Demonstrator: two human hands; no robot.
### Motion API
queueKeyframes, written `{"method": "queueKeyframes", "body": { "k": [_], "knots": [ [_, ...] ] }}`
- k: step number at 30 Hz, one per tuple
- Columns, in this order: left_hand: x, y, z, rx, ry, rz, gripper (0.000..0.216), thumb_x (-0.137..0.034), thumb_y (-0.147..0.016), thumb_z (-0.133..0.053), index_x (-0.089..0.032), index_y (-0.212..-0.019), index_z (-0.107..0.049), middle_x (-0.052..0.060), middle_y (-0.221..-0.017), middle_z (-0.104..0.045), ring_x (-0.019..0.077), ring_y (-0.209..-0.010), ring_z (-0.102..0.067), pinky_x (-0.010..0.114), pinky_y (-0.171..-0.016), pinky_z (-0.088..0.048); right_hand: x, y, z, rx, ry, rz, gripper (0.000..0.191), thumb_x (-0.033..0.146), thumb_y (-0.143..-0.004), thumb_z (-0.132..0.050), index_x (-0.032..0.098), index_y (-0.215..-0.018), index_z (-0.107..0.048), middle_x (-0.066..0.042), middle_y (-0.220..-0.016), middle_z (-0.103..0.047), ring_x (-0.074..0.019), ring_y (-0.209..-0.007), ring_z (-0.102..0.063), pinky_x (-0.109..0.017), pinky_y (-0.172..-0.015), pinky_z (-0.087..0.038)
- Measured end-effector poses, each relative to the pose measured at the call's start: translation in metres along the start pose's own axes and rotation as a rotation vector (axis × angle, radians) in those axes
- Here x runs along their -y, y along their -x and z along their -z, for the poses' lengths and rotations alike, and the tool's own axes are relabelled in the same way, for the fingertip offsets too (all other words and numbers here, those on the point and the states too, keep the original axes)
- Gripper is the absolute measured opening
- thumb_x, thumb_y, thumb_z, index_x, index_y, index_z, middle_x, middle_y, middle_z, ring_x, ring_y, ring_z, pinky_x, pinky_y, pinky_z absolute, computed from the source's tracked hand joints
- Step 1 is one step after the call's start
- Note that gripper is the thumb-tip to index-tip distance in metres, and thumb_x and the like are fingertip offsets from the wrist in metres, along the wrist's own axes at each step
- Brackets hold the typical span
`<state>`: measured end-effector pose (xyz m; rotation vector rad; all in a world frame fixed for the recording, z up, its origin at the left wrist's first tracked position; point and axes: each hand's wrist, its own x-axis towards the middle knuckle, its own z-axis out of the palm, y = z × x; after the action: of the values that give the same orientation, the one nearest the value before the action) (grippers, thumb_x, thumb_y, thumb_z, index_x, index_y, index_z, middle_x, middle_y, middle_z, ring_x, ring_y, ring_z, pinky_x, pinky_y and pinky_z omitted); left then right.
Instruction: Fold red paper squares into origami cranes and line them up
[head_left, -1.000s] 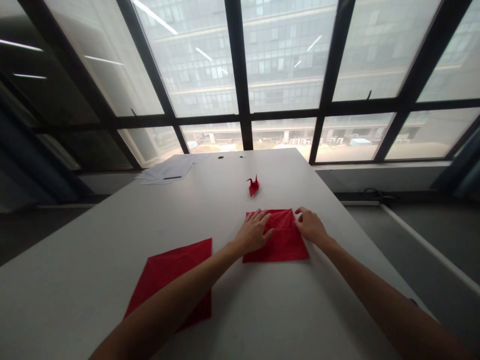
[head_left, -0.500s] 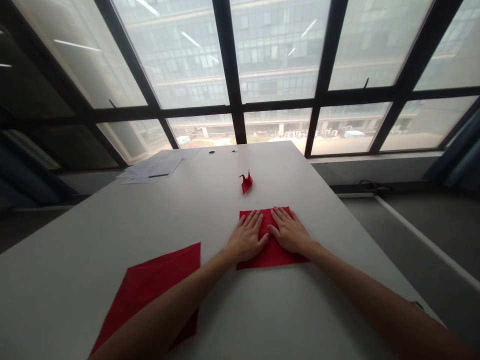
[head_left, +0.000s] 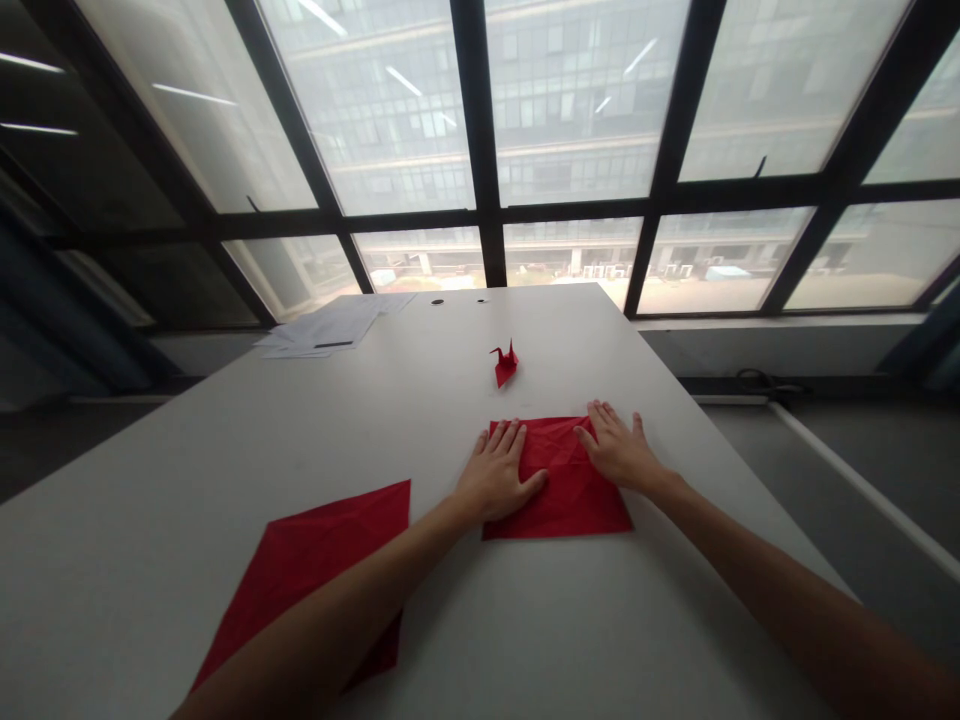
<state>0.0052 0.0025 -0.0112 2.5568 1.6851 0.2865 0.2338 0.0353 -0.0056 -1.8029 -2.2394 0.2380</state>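
A creased sheet of red paper [head_left: 571,500] lies flat on the white table. My left hand [head_left: 498,474] rests palm down over its left side, fingers extended and thumb stretched out across the sheet. Over the upper right corner and right edge lies my right hand [head_left: 616,448], open, with the thumb and little finger spread apart. Beyond the sheet stands a small folded red paper crane [head_left: 505,366]. To the left, a second red sheet [head_left: 322,550] lies partly hidden under my left forearm.
White papers [head_left: 322,326] are spread at the far left of the table [head_left: 450,620], with a dark strip on them. Two small dark spots are near the far edge. Large windows stand behind, and a dark cable [head_left: 757,382] is on the right beyond the table.
My right hand has slid right across the paper to its right edge, uncovering the creased middle. My left hand stays on the left side. The view has shifted slightly.
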Motion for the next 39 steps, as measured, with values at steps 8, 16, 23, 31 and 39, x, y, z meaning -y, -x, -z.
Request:
{"method": "queueKeyframes", "body": {
  "k": [8,16,23,31,39],
  "knots": [
    [-0.004,-0.002,0.005,0.043,-0.033,-0.030,0.066,-0.047,-0.099,-0.031,-0.022,-0.158,-0.015,0.004,-0.165,-0.015,0.0271,-0.153,-0.011,0.054,-0.122,-0.009,0.049,0.006,-0.024,0.012,-0.011,0.341,0.058,0.032,-0.101,-0.022,0.010,-0.154,-0.029,-0.009,-0.162,-0.025,-0.0221,-0.151,-0.017,-0.048,-0.122,-0.013],
    [0.003,0.000,0.003,0.027,-0.035,-0.001,0.074,-0.063,-0.096,-0.032,-0.021,-0.157,-0.024,0.007,-0.163,-0.022,0.0321,-0.151,-0.015,0.057,-0.121,-0.011,0.004,0.007,-0.016,0.015,0.074,0.155,0.072,0.055,-0.099,-0.027,0.012,-0.156,-0.024,-0.011,-0.163,-0.019,-0.0252,-0.152,-0.015,-0.054,-0.121,-0.004],
    [0.015,-0.005,0.011,-0.001,-0.062,0.162,0.070,-0.058,-0.098,-0.031,-0.015,-0.154,-0.030,0.014,-0.161,-0.024,0.0324,-0.150,-0.021,0.062,-0.118,-0.013,0.003,0.006,-0.017,0.012,0.118,0.110,0.072,0.055,-0.098,-0.025,0.013,-0.156,-0.022,-0.012,-0.164,-0.018,-0.0271,-0.152,-0.013,-0.060,-0.119,0.002],
    [-0.011,-0.003,0.011,-0.062,-0.031,-0.135,0.065,-0.052,-0.099,-0.034,-0.019,-0.155,-0.028,0.008,-0.162,-0.026,0.0234,-0.151,-0.019,0.046,-0.123,-0.017,0.007,0.012,-0.009,-0.065,0.105,0.188,0.067,0.052,-0.098,-0.033,0.016,-0.154,-0.032,-0.013,-0.162,-0.025,-0.0321,-0.152,-0.009,-0.066,-0.116,0.004],
    [-0.011,-0.001,0.005,0.022,-0.033,-0.181,0.068,-0.054,-0.099,-0.034,-0.023,-0.158,-0.018,0.004,-0.164,-0.019,0.0237,-0.153,-0.011,0.047,-0.123,-0.013,0.031,0.018,-0.006,-0.045,-0.001,0.467,0.056,0.026,-0.100,-0.028,0.012,-0.153,-0.032,-0.010,-0.161,-0.029,-0.0190,-0.151,-0.019,-0.042,-0.123,-0.015]
  ]
}}
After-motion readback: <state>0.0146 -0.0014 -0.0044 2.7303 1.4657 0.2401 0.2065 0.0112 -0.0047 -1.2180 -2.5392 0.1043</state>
